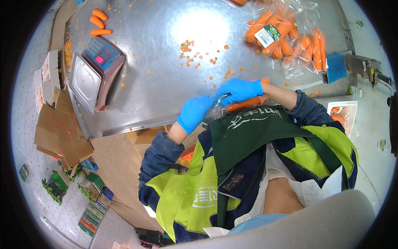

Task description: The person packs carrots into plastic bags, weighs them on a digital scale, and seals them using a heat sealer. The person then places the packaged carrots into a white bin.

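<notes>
My left hand (196,112), in a blue glove, pinches the gathered end of a clear plastic bag (216,109) near the table's front edge. Close beside it, my right hand (239,91), gloved alike, is closed on the same bag. Carrots (245,104) lie against the dark green apron, below my right hand; how far the bag covers them is hard to tell. My fingertips are partly hidden by the plastic and by each other. Beyond my hands, carrot bits (196,56) are scattered over the metal table (155,93).
A digital scale (99,57) with a metal pan stands at the left, three loose carrots (97,22) behind it. Bagged carrots (279,34) lie at the back right, near a bag-sealing device (363,67). Cardboard boxes (59,133) are left of the table, a white tray (343,116) at right.
</notes>
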`<state>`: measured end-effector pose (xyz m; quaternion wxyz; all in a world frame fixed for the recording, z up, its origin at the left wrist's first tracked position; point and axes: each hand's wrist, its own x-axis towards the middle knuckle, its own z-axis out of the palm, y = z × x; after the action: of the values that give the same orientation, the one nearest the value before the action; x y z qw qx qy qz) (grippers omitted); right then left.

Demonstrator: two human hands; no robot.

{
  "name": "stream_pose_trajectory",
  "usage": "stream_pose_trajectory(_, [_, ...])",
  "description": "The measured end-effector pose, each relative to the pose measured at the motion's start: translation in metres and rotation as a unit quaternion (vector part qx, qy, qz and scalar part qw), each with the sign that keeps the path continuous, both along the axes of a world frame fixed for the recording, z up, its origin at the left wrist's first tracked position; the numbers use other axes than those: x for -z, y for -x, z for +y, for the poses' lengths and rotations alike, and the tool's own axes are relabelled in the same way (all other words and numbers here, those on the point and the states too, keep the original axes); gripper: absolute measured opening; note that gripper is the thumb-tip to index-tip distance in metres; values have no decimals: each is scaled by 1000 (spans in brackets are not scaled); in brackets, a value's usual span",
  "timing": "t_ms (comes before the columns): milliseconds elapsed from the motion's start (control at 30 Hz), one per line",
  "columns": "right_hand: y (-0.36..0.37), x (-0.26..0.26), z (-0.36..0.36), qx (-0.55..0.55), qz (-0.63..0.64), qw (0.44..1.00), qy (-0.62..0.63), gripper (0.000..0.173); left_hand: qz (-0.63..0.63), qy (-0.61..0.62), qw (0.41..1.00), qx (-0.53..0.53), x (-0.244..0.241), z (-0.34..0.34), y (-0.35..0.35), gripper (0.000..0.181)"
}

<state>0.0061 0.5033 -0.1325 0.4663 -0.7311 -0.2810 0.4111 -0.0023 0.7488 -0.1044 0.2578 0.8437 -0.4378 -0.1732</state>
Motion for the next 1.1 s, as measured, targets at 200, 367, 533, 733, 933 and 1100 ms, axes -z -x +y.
stream_pose_trajectory(200, [15,-18,4,63,-64,995,37,34,43,35,998,-20,-5,-3,8,25])
stream_pose_trajectory(367, [24,-16,3,99,-103,990,7,31,6,8,1000,7,-9,-3,10,24])
stream_pose_trajectory(533, [24,-11,5,86,-94,992,2,30,-14,-30,998,47,-11,-6,8,16])
stream_pose_trajectory(733, [23,-4,4,55,-70,996,13,29,-103,-94,989,51,-9,-17,28,10])
stream_pose_trajectory(933, [23,0,2,62,-68,996,10,30,-100,-40,994,-18,5,-20,37,11])
stream_pose_trajectory(1100, [24,-3,2,59,-41,996,54,33,-127,-35,990,-54,14,-22,46,15])
